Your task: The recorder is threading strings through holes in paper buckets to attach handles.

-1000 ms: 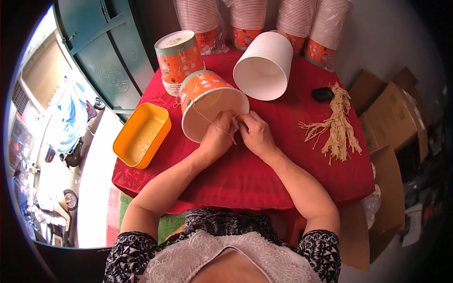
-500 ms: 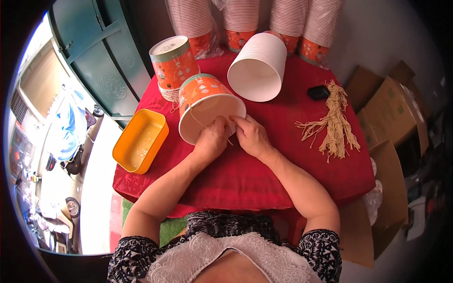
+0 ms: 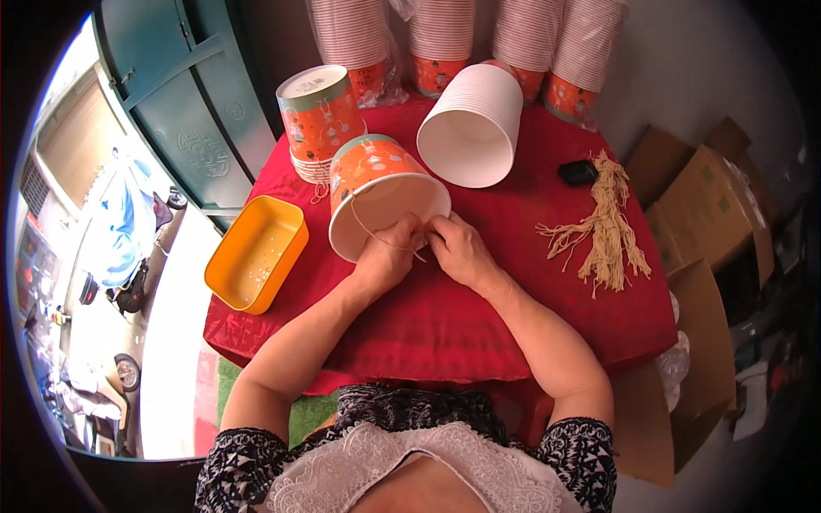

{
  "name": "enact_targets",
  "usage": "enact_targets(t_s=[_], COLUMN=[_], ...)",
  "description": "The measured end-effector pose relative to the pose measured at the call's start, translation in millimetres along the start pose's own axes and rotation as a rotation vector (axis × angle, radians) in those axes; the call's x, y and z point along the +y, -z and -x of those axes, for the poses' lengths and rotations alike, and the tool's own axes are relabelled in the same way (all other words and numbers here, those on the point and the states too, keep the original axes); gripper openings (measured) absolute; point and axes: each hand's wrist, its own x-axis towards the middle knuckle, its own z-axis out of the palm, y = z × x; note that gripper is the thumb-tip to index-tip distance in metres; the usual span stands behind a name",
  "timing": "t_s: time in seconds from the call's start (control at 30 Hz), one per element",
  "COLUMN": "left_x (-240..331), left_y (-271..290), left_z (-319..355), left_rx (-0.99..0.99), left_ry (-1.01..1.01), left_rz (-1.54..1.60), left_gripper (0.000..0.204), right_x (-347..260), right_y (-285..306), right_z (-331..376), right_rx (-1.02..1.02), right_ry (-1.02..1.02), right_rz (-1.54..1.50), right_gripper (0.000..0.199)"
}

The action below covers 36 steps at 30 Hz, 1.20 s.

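Note:
An orange patterned paper bucket [image 3: 373,164] lies tilted on the table, its white open mouth toward me. A thin beige cord [image 3: 368,227] hangs from the left side of its rim and runs across my left hand [image 3: 392,253], its loose end between my hands. My left hand reaches into the mouth, fingers closed at the lower right rim. From outside, my right hand [image 3: 463,251] pinches the same part of the rim. The fingertips almost meet; they hide whether cord is also between them.
Upside-down orange buckets [image 3: 318,120] stand behind, beside a white-mouthed stack of buckets [image 3: 470,128] on its side. A yellow tray [image 3: 256,256] sits left; a cord bundle [image 3: 611,222] and black object [image 3: 577,172] lie right. Wrapped bucket stacks [image 3: 440,43] line the back; cardboard boxes [image 3: 701,205] stand right.
The view has shifted slightly. Both hands stay at the bucket's rim, with my fingertips a little closer together.

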Motion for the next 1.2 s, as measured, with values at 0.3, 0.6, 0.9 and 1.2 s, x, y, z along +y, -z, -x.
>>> enact_targets(t_s=[0.3, 0.6, 0.9, 1.2], left_x=[5.3, -6.0, 5.2, -4.3], left_y=[18.6, 13.7, 38.8, 27.6], left_z=[-6.4, -6.6, -13.7, -11.5], left_rx=[-0.131, -0.043, -0.173, -0.134], left_ry=[0.207, 0.275, 0.741, 0.673], left_rz=[0.036, 0.022, 0.68, 1.081], left_gripper=[0.007, 0.009, 0.014, 0.015], right_x=[1.0, -2.3, -3.1, -6.6], right_y=[3.8, 6.3, 3.2, 4.5], right_z=[2.8, 4.0, 5.5, 3.0], right_rx=[0.011, -0.068, -0.101, -0.114], right_ry=[0.072, 0.19, 0.279, 0.32], right_rz=[-0.03, 0.011, 0.292, 0.306], right_gripper=[0.009, 0.008, 0.015, 0.018])
